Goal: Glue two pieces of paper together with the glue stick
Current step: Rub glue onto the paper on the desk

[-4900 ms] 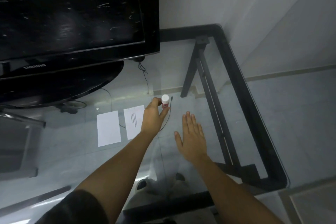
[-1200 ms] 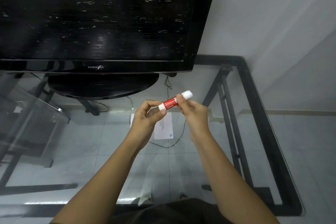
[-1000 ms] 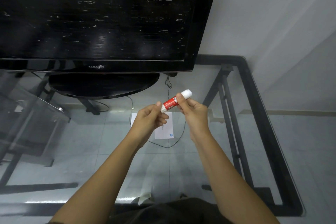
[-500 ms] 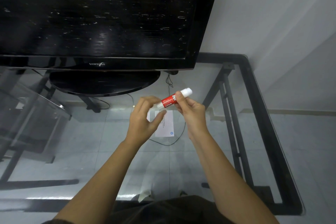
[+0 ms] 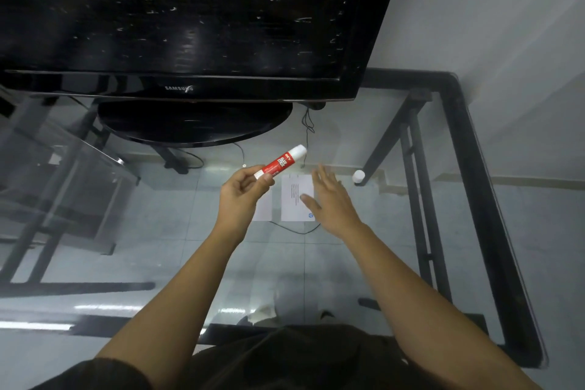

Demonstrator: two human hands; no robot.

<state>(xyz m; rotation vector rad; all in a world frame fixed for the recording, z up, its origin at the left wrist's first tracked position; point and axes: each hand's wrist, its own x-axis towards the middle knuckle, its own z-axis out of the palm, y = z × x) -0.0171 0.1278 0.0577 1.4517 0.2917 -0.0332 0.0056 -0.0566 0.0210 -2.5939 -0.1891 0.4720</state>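
My left hand (image 5: 239,198) grips the red and white glue stick (image 5: 281,162) by its lower end, tip pointing up and to the right, above the glass table (image 5: 395,231). My right hand (image 5: 330,201) hovers open with spread fingers, holding nothing, over a printed sheet of paper (image 5: 292,204) lying flat on the glass. A second, blank white sheet (image 5: 265,209) lies just left of it, mostly hidden behind my left hand. A small white cap (image 5: 358,176) stands on the glass to the right of my right hand.
A large black television (image 5: 190,25) on an oval stand (image 5: 193,123) fills the back of the table. The black table frame (image 5: 468,168) runs along the right edge. A thin black cable (image 5: 305,133) shows near the papers.
My right hand has let go of the glue stick and moved right, opening over the printed sheet. The left hand alone now holds the stick. A white cap now stands on the glass.
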